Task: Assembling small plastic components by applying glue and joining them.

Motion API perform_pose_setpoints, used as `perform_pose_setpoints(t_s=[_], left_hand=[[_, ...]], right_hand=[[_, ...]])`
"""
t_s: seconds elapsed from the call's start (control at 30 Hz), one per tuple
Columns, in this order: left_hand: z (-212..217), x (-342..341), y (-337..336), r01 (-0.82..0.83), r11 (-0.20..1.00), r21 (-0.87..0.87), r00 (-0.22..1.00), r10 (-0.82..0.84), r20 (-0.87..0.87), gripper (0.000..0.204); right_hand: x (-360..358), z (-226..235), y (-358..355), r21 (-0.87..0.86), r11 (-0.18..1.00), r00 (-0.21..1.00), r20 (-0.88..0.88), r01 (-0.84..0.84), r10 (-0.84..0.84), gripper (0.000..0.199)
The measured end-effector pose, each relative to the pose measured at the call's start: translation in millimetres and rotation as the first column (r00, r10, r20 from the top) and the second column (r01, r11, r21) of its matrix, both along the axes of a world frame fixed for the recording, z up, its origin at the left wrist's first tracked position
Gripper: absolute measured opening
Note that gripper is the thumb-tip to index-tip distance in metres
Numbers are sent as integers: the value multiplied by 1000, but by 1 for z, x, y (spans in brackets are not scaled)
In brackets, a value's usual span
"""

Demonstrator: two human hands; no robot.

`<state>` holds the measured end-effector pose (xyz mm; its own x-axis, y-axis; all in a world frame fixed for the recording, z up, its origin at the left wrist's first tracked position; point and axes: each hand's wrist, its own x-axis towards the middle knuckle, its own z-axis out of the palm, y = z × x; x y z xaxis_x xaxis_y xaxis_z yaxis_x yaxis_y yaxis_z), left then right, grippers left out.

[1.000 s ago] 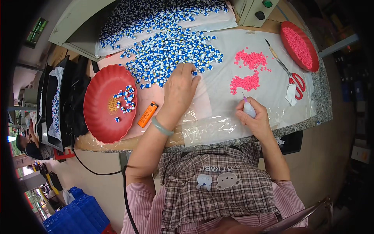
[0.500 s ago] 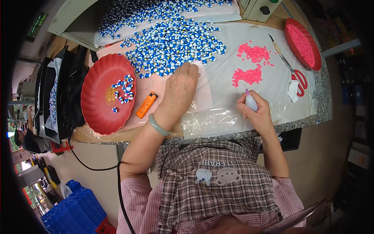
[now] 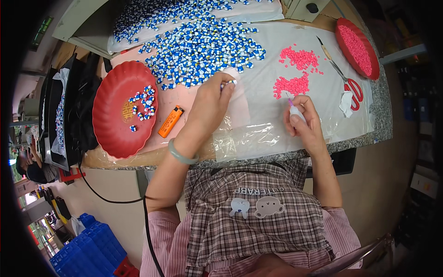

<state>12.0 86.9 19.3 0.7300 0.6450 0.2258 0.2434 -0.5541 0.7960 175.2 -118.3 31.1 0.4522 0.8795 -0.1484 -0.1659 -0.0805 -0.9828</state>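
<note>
My left hand [image 3: 213,99] pinches a small blue-and-white figurine piece [image 3: 229,83] between thumb and fingertips, just in front of a wide heap of the same pieces [image 3: 203,53]. A pale green bangle circles my left wrist. My right hand [image 3: 305,122] is closed round a small white squeeze bottle [image 3: 296,112] with a purple-based needle tip. That tip points up and left, close to the lower of two groups of small pink pieces [image 3: 291,86]. The upper pink group [image 3: 300,58] lies just beyond it.
On the left, a red scalloped dish [image 3: 117,138] holds several blue-and-white pieces, with an orange lighter [image 3: 170,121] beside it. Red-handled scissors [image 3: 354,92], a crumpled white tissue [image 3: 345,104], a pointed tool [image 3: 324,47] and a red dish of pink pieces [image 3: 341,32] are at right.
My left hand has drawn slightly back from the heap and turned, and a blue-and-white piece now shows in its fingertips. My right hand's fingers have shifted on the bottle. The view has moved slightly.
</note>
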Motion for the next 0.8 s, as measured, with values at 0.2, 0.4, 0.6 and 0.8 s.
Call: perform_pose_setpoints(t_s=[0.2,0.4,0.6,0.8], left_hand=[[17,-12,-31,164,533,-830,966,84,244,17],[8,-17,-61,229,407,-884,949,111,296,24],[8,-20,-76,171,487,-856,972,57,227,26],[2,-20,-83,125,596,-793,982,39,184,25]], right_hand=[[3,-1,-1,119,992,999,-28,39,-36,22],[5,3,-7,142,982,992,4,125,-127,28],[-7,21,-6,110,963,957,133,246,-259,38],[-17,30,-9,128,968,917,316,215,-245,42]])
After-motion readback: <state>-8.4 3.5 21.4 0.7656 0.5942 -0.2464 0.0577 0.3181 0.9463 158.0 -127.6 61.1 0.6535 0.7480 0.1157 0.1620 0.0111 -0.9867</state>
